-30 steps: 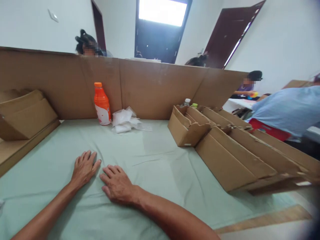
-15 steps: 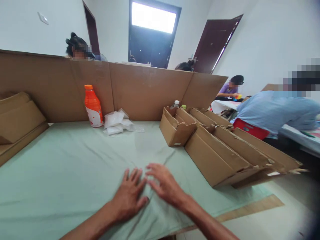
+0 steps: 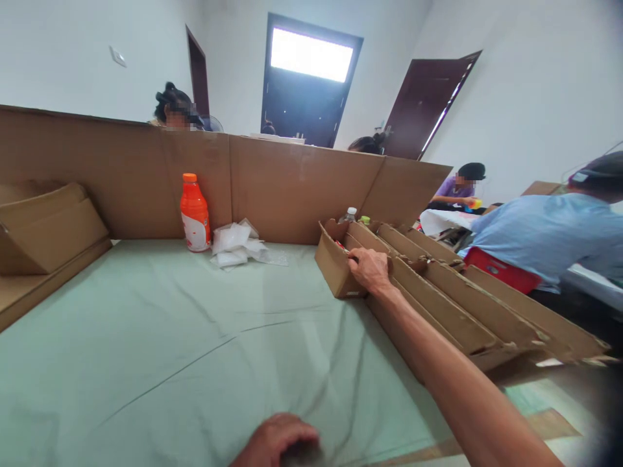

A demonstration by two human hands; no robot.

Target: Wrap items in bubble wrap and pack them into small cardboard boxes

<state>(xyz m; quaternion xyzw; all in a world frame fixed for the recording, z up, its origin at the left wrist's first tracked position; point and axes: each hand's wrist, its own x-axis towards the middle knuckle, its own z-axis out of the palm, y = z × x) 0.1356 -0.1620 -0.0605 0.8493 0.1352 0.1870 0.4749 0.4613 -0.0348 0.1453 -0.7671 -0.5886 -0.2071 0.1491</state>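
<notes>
My right hand point(image 3: 370, 269) reaches far forward, and its fingers curl over the rim of a small open cardboard box point(image 3: 335, 271). That box stands at the near end of a slanted row of flat folded cardboard boxes point(image 3: 452, 308) on the right. My left hand point(image 3: 276, 442) lies low on the pale green cloth point(image 3: 170, 344) at the bottom edge. It is blurred, and only its back and knuckles show.
An orange bottle point(image 3: 195, 213) and crumpled white plastic bags point(image 3: 237, 245) sit by the cardboard wall point(image 3: 292, 188) at the back. More folded cardboard point(image 3: 46, 227) is stacked at the left. A person in a blue shirt point(image 3: 545, 237) bends over at the right, and others sit beyond.
My right hand has left the cloth and moved forward and right onto the small box's rim. My left hand has slid back toward me, to the bottom edge.
</notes>
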